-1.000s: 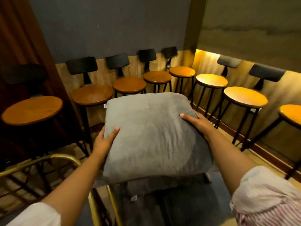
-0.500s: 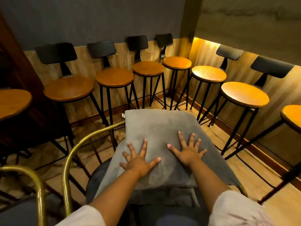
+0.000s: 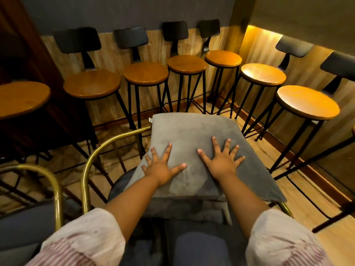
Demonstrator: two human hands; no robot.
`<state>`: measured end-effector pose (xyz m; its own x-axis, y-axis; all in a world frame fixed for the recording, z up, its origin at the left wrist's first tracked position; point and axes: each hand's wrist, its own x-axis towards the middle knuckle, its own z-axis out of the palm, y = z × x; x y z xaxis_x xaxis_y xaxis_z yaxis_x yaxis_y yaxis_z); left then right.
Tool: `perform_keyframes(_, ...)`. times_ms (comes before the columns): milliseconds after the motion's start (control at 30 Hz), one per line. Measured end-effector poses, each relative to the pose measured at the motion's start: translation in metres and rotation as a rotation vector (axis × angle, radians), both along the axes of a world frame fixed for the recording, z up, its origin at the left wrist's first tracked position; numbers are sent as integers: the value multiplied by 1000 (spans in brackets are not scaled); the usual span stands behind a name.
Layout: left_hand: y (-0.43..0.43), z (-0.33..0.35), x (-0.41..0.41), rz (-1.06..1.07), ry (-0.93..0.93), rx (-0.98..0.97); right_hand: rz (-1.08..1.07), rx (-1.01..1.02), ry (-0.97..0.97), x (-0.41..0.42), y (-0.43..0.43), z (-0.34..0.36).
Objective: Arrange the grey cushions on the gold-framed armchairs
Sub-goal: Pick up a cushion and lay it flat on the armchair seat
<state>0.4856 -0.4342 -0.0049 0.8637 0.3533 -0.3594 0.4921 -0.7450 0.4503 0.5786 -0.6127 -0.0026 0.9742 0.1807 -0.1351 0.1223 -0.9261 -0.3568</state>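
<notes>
A grey cushion [image 3: 192,143] lies on the seat of a gold-framed armchair [image 3: 90,160], tilted so that its far edge rides higher, against the top of the curved brass backrest, and its near edge slopes down toward the person. Its long axis runs from the near edge of the seat to the far edge, with a small white tag at the far left corner. Beneath its near edge a second grey cushion [image 3: 184,210] shows, lying flatter on the seat and mostly covered. The left hand [image 3: 160,167] rests palm down on the near left part of the top cushion, fingers spread wide and flat, gripping nothing. The right hand [image 3: 221,160] lies the same way on the near right part, fingers fanned and flat on the fabric, with no grip closed on anything. Both forearms reach forward from pale striped sleeves [image 3: 86,235]. A second brass-framed chair [image 3: 51,181] stands just to the left, only its curved rail and dark seat in view. Beyond the armchair, a row of bar stools [image 3: 146,73] with round wooden seats, black legs and dark backrests lines the walls and turns the corner to the right. The floor [image 3: 269,160] is light wood.
</notes>
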Motion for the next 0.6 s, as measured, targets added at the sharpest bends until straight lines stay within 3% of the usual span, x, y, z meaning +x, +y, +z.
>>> perform_keyframes(133, 8, 13, -21, -1, -147, 24, 64, -9, -116, -11, 14, 16)
perform_keyframes(333, 26, 23, -78, -46, -216, 31, 161, -7, -120, -51, 43, 31)
perform_keyframes(600, 105, 22, -235, 99, -252, 68, 413, 193, -148, -181, 141, 25)
